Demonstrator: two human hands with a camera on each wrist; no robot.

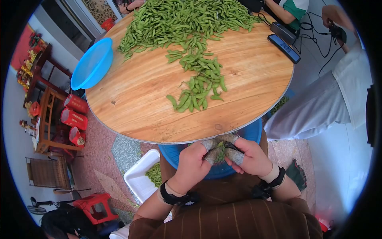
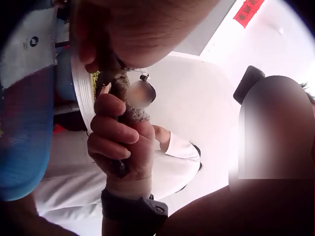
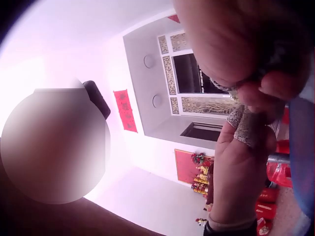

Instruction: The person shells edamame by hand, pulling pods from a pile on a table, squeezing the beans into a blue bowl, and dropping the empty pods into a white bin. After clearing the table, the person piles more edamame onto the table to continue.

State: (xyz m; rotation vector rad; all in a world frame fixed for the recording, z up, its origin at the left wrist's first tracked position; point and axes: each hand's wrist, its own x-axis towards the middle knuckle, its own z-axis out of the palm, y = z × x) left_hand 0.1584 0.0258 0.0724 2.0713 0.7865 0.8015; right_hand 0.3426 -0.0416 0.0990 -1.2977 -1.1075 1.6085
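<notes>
The fingertips of the left hand (image 1: pixel 191 162) and the right hand (image 1: pixel 255 156) meet, and the grip of both is narrow, around a small green piece (image 1: pixel 220 153). This piece is just beyond the near edge of the tabletop (image 1: pixel 131 115), above a blue basin (image 1: pixel 258 133); its exact shape I cannot tell. Grey wrapping (image 1: pixel 234 156) covers several fingertips.

About writing: the phone (image 1: pixel 284 48) at the right side of the tabletop has a lit screen with pale characters, too small to read. In the left wrist view, a pale label (image 2: pixel 30 44) bears a small dark round mark, which is not readable. The red banner (image 3: pixel 125 110) in the right wrist view has a row of characters, also unclear.

Beside the phone there is a black box (image 1: pixel 283 32) with cables. A large heap of green pods (image 1: pixel 187 24) lies at the far side, and a narrower trail of them comes toward the hands. An empty-looking blue bowl (image 1: pixel 92 64) leans at the left rim. On the floor, a white tray (image 1: pixel 137 172) contains more pods. Red buckets (image 1: pixel 74 118) stand farther left.
</notes>
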